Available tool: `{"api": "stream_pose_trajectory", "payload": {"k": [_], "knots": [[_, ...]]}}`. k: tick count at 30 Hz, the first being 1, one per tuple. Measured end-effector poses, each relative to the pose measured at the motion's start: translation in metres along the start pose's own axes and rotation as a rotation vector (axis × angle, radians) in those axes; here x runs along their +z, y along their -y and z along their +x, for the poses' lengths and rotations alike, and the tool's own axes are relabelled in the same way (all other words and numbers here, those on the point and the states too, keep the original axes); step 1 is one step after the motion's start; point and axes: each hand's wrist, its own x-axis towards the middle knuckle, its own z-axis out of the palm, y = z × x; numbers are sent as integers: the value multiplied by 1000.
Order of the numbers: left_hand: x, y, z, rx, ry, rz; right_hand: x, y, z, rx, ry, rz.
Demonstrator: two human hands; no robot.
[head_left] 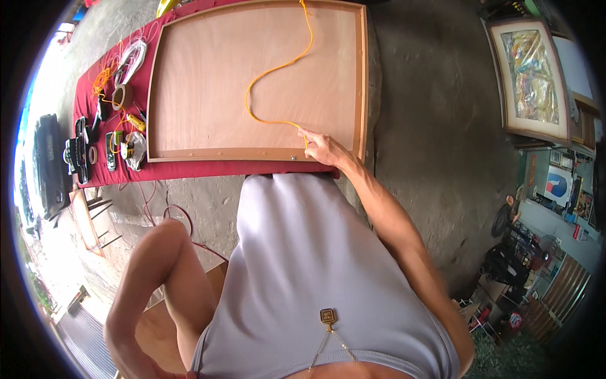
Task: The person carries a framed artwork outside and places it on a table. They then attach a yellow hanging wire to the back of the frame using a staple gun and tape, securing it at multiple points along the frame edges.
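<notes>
My right hand (323,149) is at the near edge of a shallow wooden frame with a thin plywood panel (208,82). Its fingers are closed on the end of a yellow cord (252,82). From there the cord winds across the panel in a loose S to the far rim, where it appears knotted. A small metal piece (293,158) sits on the near rim, left of my right hand. My left arm (151,278) is bent back at my side, and its hand lies at the lower edge of the picture by my shirt, fingers mostly hidden.
A red cloth (208,169) covers the table under the frame. On its left lie a tape roll (122,96), an orange cord bundle (102,81), a white cord coil (131,62) and several tools. A framed picture (533,79) stands at right. A dark red hose (180,208) lies on the floor.
</notes>
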Motion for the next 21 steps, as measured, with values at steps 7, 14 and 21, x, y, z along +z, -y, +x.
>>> {"api": "stream_pose_trajectory", "payload": {"k": [7, 14, 21], "knots": [[-6, 37, -51, 174, -251, -397, 10, -18, 1, -218, -146, -71], [31, 217, -108, -1239, -535, 347, 8, -17, 0, -150, -376, -33], [58, 257, -138, -1062, -324, 668, 0, 27, -36, -454, -544, 310]]}}
